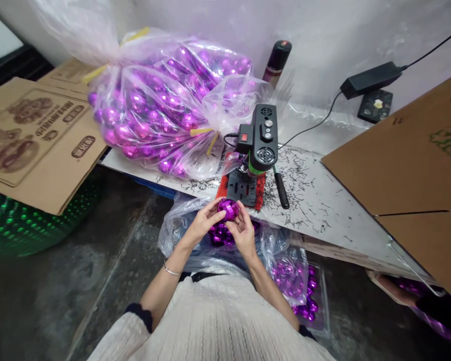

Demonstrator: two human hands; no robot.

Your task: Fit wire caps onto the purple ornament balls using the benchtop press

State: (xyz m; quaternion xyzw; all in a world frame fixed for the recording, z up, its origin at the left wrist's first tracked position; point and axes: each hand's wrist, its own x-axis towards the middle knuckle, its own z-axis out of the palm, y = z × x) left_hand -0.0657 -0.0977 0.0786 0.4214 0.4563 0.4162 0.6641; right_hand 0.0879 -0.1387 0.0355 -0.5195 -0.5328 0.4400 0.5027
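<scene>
A shiny purple faceted bauble point(228, 209) is held between my two hands, in front of a small black bench drill press point(265, 135). My left hand point(206, 220) pinches its left side with thumb and fingers. From the other side, the fingers of my right hand point(242, 229) are closed on it too. The drill's slotted base plate point(241, 189) sits on a red mat point(260, 193) just beyond the bauble. Below my hands, more purple baubles point(220, 235) lie in an open plastic bag point(173, 220) at my lap.
A big clear bag of purple baubles point(150, 100) covers the table's left side. Dark shavings point(300, 185) litter the white tabletop point(323, 210). A spray can point(277, 62) stands behind the drill. Cardboard point(406, 170) rises at right; a flattened box point(41, 135) lies left. A clear bin point(323, 301) holds baubles.
</scene>
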